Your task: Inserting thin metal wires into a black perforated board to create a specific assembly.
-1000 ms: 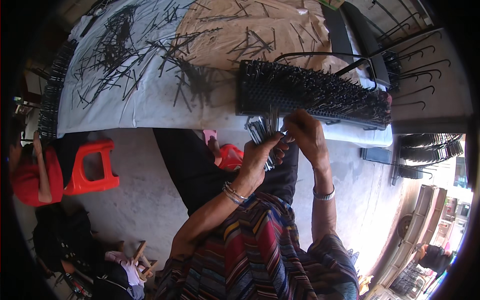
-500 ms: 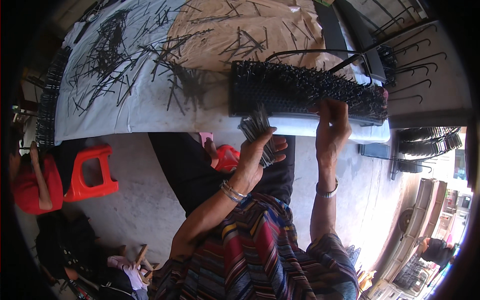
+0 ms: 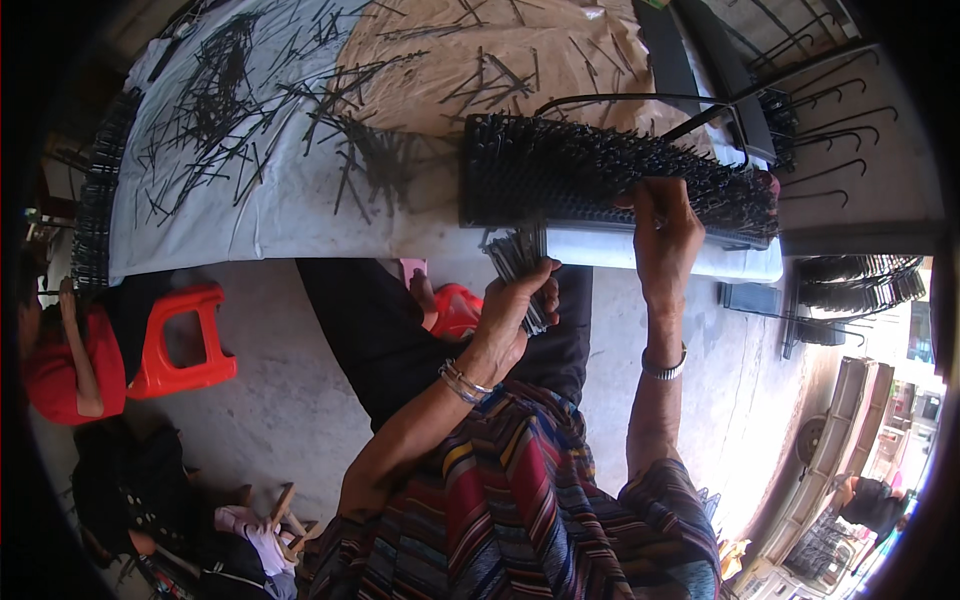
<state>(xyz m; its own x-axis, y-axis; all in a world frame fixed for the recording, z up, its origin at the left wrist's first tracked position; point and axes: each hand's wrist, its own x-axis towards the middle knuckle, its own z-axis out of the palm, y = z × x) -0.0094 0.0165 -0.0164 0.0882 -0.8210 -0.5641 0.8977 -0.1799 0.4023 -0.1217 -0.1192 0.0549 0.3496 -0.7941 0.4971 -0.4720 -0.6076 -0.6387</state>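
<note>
A bundle of thin dark rods is gripped in my left hand, just off the table's near edge. To its right, my right hand pinches with thumb and forefinger at the front of a black perforated rack. Whatever sits between those fingertips is too small to make out. Many dark rods stand upright in the rack's holes, packed densely toward the back. The front rows of holes show bare.
Loose dark rods lie scattered over the white and brown table covering. A black bent bar arches behind the rack. Hooked rods hang at right. A person in red sits at left beside a red stool.
My right hand has shifted slightly up along the rack's front. The fingers of my left hand have curled closer around the rod bundle.
</note>
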